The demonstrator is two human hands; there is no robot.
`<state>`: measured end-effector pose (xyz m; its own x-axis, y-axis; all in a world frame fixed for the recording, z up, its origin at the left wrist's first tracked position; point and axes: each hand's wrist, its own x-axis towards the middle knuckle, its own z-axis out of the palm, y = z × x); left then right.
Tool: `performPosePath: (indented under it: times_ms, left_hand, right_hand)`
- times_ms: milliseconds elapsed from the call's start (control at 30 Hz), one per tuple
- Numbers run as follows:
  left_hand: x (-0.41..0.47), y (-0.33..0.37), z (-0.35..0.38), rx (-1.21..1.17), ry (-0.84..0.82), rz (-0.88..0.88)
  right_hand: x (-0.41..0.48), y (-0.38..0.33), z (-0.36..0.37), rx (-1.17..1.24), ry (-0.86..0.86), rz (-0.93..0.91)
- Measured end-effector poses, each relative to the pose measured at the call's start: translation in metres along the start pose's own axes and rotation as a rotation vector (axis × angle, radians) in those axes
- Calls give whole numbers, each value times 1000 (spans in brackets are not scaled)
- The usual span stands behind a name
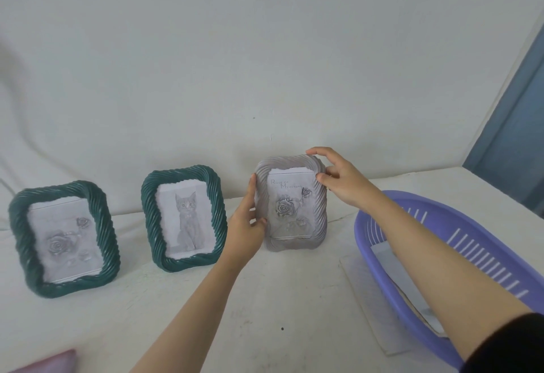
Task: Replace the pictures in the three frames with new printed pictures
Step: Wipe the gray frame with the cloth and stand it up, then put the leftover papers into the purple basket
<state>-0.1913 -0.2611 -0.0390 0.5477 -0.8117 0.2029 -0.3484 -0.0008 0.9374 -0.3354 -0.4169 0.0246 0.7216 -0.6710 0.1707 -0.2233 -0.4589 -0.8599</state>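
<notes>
On white table (279,299), left hand (245,227) grips pale frame (290,210) at left edge; right hand (338,178) pinches top-right corner.

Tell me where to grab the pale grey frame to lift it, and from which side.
Take the grey frame by its two long side rails, one hand from each side: it is upright, and its twisted rim gives purchase. The left hand holds the left rail; the right hand pinches the upper right corner.

3 frames (147,210) upright w/ pics (188,219)
</notes>
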Motion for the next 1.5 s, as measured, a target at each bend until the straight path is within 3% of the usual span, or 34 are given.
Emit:
performPosePath:
  times_ms: [400,633,833,1167,1367,1500]
  left_hand:
    - [-61,0,-17,309,-17,222]
    - [-121,-15,-14,257,-119,171]
    - [-120,-15,19,293,-261,133]
    - [-75,6,91,468,-374,210]
    - [-65,10,117,561,-483,121]
    - [-63,13,120,542,-460,106]
  right_hand:
    - [-36,-16,-7,-206,147,31]
    - [-126,-25,-5,-348,118,90]
    - [-212,-23,9,-542,158,178]
    - [-230,-23,9,-407,283,194]
    - [-225,-25,3,-392,289,181]
    - [-226,-24,-1,-387,298,180]
